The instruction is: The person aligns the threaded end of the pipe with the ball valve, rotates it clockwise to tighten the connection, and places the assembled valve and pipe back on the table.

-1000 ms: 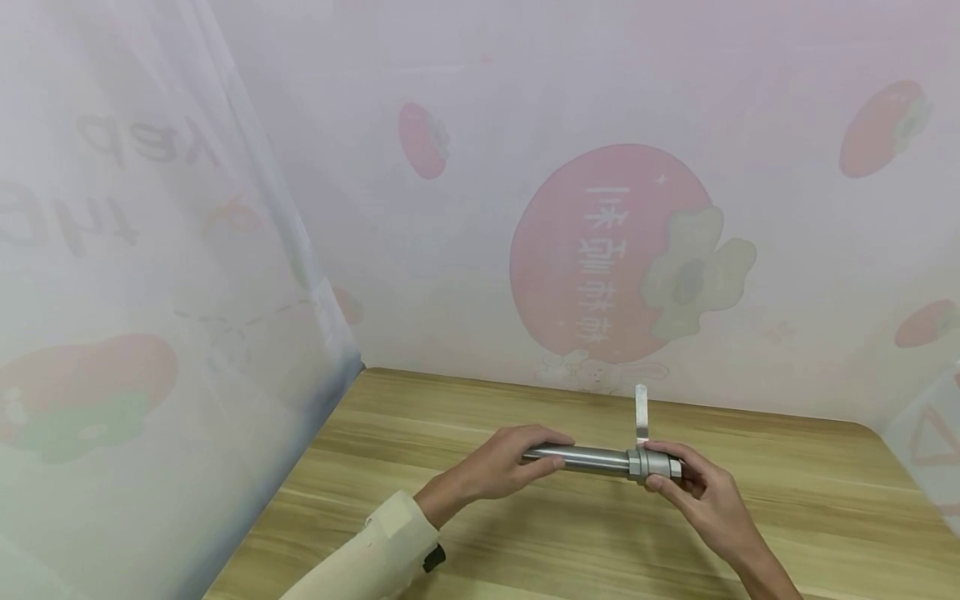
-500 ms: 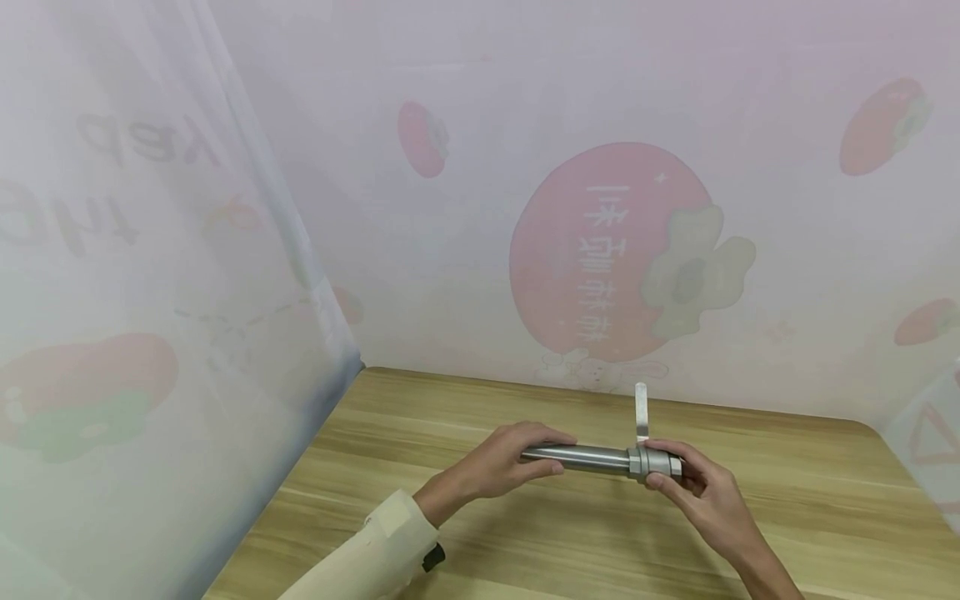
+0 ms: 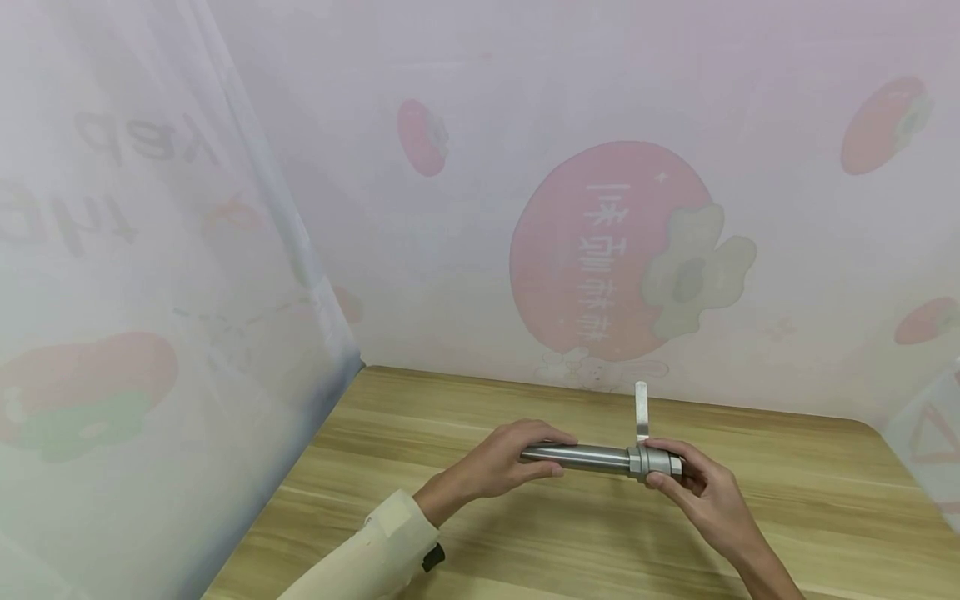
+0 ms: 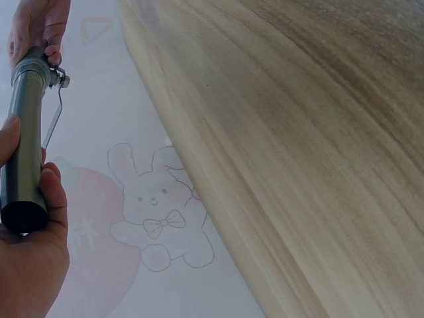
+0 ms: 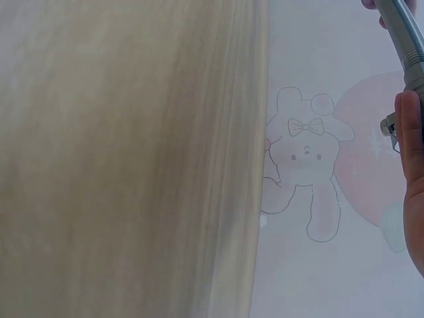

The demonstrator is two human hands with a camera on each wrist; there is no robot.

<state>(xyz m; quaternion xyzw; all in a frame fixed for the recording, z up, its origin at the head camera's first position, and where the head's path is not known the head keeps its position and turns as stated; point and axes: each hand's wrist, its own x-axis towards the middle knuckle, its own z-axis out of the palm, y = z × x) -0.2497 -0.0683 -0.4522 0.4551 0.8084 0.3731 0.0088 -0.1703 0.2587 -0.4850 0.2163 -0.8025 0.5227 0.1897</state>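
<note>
- The metal tube (image 3: 581, 456) is the landmark here: a smooth grey cylinder held level above the wooden table (image 3: 570, 533), well forward of the table's back edge.
- The left hand (image 3: 501, 458) grips the tube's left end, fingers curled over the top and the thumb underneath; the left wrist view shows the thumb and a fingertip wrapped round the tube (image 4: 23, 152) near its dark open end.
- The right hand (image 3: 693, 487) pinches the tube's right end, fingertips closed on the wider collar (image 3: 654, 462) where the tube steps up in thickness.
- From that collar a thin flat lever (image 3: 641, 410) stands straight up, rising above both hands; in the left wrist view it shows as a slim strip (image 4: 53, 116) hinged beside the collar.
- In the right wrist view only a short length of the tube (image 5: 407, 36) and one finger of the right hand (image 5: 412, 152) show at the frame's right edge; how the remaining fingers lie I cannot tell from there.
- A cream sleeve (image 3: 375, 554) with a dark cuff button covers the left forearm, below and to the left of the tube.
- Behind the tube, a pale curtain (image 3: 615, 167) printed with a large red fruit hangs along the table's back edge; directly behind the lever, low on the cloth, a line-drawn rabbit (image 4: 156, 205) is printed.
- To the left of the tube, another pale curtain panel (image 3: 150, 292) closes off that side of the table.
</note>
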